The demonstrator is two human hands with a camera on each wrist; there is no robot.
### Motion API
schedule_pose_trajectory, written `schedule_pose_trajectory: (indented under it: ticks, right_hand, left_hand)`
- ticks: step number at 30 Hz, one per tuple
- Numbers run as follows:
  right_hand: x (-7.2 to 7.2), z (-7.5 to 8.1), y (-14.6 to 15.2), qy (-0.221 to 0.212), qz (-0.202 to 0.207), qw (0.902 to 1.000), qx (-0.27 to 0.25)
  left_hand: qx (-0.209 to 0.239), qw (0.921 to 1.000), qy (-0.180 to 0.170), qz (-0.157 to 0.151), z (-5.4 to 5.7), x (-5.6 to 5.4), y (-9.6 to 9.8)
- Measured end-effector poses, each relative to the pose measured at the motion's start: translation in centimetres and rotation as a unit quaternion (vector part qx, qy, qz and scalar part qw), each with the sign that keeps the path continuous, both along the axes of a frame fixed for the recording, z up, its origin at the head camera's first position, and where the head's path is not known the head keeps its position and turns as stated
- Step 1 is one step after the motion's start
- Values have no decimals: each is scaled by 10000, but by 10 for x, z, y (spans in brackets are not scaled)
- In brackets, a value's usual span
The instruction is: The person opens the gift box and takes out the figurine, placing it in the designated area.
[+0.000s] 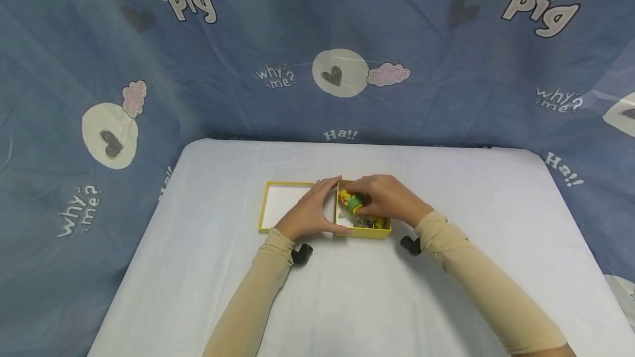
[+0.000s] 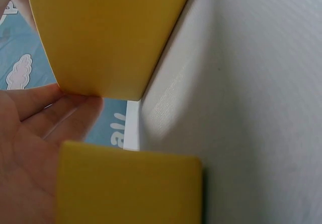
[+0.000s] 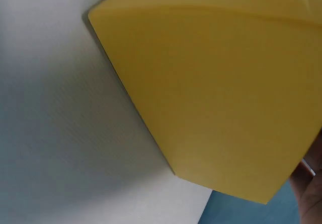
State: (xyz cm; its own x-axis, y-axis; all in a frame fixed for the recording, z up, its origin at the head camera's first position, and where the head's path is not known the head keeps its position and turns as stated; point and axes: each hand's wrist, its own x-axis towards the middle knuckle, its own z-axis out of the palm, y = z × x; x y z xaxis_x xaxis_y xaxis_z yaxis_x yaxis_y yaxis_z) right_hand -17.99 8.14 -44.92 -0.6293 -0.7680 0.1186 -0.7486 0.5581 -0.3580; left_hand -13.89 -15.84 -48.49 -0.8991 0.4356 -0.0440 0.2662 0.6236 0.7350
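A yellow box (image 1: 364,232) stands on the table with small colourful pieces inside. My left hand (image 1: 310,211) spans its left end, thumb at the near side and fingers at the far side. In the left wrist view, those fingertips touch a corner of the yellow box (image 2: 110,43). My right hand (image 1: 389,197) reaches over the box from the right, thumb and fingers curled about a small green and yellow figurine (image 1: 353,201). The right wrist view shows mainly the outer wall of the yellow box (image 3: 211,93); the figurine is hidden there.
Left of the box lies a shallow yellow-rimmed lid (image 1: 285,197) with a white inside, partly behind my left hand. A white cloth covers the table (image 1: 347,302). Behind it hangs a blue printed curtain (image 1: 426,103). A black wrist camera (image 1: 410,245) sits beside the right sleeve.
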Motion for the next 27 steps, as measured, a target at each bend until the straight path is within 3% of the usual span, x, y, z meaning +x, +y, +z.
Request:
schedule_pose_trajectory:
  ticks: [11,27]
  right_hand:
    - [9,-10,9,-439,-583,9940,-815]
    - [22,-21,13,-291,-936,9769,-1897]
  left_hand:
    - [62,9999,79,-16,1,-1,2]
    - [-33,9999,117,-32,-1,-2,1]
